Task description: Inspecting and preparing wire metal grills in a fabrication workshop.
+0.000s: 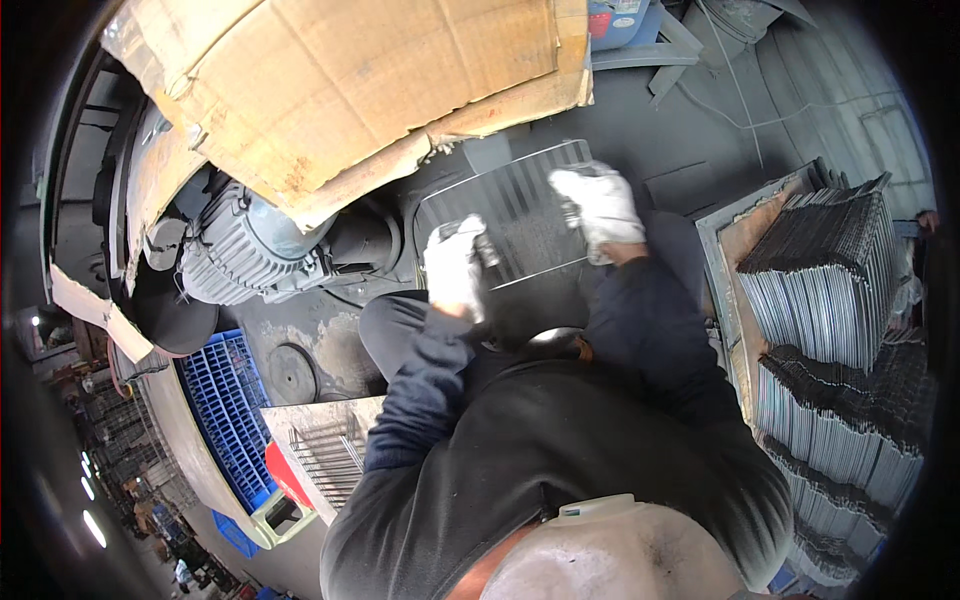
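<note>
A rectangular wire rack [522,215] with a bright thin rim and close-set bars is held up in front of my lap. At its left edge, my left hand [457,262] in a white glove is closed on the rim. My right hand [600,205], gloved the same way, grips the opposite side, higher up. The fingertips of both hands are partly hidden. Behind the rack lies a dark surface, and its far edge tilts up to the right.
Tall stacks of ribbed metal racks [815,290] stand on my right. A large cardboard sheet [370,90] hangs ahead, above a finned motor [245,245]. To my left are a blue plastic crate [225,400] and a board bearing loose wire racks [325,455].
</note>
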`<state>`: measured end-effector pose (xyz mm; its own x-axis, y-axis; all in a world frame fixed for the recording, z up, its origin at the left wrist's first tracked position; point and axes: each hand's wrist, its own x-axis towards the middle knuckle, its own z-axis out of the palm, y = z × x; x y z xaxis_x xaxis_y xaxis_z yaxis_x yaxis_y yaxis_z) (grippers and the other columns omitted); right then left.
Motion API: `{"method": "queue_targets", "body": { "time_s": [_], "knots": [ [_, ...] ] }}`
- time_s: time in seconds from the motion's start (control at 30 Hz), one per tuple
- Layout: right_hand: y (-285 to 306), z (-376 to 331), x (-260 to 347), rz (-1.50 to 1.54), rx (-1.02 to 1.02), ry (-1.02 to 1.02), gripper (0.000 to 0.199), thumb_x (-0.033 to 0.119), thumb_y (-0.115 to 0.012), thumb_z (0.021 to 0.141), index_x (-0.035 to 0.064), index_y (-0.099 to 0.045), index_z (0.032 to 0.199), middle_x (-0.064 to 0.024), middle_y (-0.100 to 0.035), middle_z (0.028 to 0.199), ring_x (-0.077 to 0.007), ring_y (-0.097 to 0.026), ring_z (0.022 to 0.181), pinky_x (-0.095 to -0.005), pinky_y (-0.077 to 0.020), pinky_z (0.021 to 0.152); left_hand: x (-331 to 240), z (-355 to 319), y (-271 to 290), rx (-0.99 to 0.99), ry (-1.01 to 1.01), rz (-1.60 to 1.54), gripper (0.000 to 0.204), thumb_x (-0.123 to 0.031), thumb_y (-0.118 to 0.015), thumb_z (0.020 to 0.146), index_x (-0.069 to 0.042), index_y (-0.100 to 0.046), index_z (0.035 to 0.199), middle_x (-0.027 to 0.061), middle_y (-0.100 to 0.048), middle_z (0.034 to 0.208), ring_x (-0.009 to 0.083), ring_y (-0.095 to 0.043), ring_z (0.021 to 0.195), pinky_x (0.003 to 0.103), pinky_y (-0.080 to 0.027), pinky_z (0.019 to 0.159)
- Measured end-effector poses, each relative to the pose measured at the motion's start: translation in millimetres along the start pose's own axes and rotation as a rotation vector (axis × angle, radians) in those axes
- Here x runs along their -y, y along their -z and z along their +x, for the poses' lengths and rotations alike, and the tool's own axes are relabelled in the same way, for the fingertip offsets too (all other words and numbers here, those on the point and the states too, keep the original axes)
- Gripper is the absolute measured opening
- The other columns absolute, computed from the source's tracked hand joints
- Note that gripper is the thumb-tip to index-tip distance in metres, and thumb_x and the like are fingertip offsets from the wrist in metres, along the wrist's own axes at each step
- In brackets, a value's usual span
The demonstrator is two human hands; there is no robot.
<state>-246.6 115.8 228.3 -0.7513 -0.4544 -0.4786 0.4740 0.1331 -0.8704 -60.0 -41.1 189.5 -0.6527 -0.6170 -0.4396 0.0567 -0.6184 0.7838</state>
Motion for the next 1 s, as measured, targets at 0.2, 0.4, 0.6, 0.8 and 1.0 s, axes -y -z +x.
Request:
{"method": "queue_targets", "body": {
  "time_s": [0.2, 0.4, 0.6, 0.8, 1.0],
  "knots": [
    [-24, 15, -40, 0.105, 0.074, 0.187, 0.013, 0.018, -0.082, 0.091, 0.0091, -0.073, 0.093, 0.0014, -0.066, 0.075, -0.0081, -0.056, 0.056, -0.0260, -0.0448, 0.047, -18, -2, 28, -0.016, 0.090, 0.039, 0.019, -0.014, -0.066, 0.103, -0.009, -0.065, 0.085, 0.0013, -0.058, 0.064, 0.0136, -0.057, 0.055, 0.031, -0.049, 0.052],
    [41, 10, -5, 0.237, -0.032, 0.141, 0.021, 0.010, -0.081, 0.092, 0.0054, -0.071, 0.110, -0.0033, -0.071, 0.083, -0.0115, -0.064, 0.061, -0.0257, -0.0506, 0.049, 21, 11, -19, 0.036, -0.790, 0.902, 0.022, -0.016, -0.057, 0.104, -0.008, -0.071, 0.089, 0.0083, -0.068, 0.071, 0.0181, -0.067, 0.069, 0.034, -0.053, 0.078],
    [-34, 4, -18, 0.020, 0.099, -0.017, 0.019, 0.015, -0.083, 0.089, 0.0075, -0.072, 0.103, -0.0008, -0.067, 0.079, -0.0094, -0.059, 0.059, -0.0266, -0.0479, 0.050, -19, -14, 35, -0.103, -0.003, 0.149, 0.023, -0.018, -0.067, 0.102, -0.004, -0.064, 0.084, 0.0041, -0.063, 0.069, 0.0168, -0.058, 0.055, 0.032, -0.052, 0.056],
    [12, -1, -7, 0.033, -0.025, 0.094, 0.023, 0.017, -0.083, 0.090, 0.0048, -0.073, 0.107, -0.0019, -0.071, 0.084, -0.0101, -0.063, 0.065, -0.0262, -0.0511, 0.055, -25, -8, -8, 0.042, -0.076, 0.412, 0.017, -0.016, -0.070, 0.101, -0.002, -0.067, 0.092, 0.0038, -0.064, 0.074, 0.0144, -0.059, 0.062, 0.034, -0.053, 0.061],
    [4, 1, -5, 0.094, -0.014, 0.112, 0.017, 0.014, -0.083, 0.089, 0.0049, -0.075, 0.101, -0.0011, -0.069, 0.080, -0.0094, -0.061, 0.061, -0.0251, -0.0500, 0.054, -2, 4, 4, -0.004, -0.083, 0.255, 0.023, -0.017, -0.068, 0.102, -0.004, -0.067, 0.084, 0.0034, -0.065, 0.069, 0.0135, -0.061, 0.062, 0.031, -0.051, 0.060]
  ]
}}
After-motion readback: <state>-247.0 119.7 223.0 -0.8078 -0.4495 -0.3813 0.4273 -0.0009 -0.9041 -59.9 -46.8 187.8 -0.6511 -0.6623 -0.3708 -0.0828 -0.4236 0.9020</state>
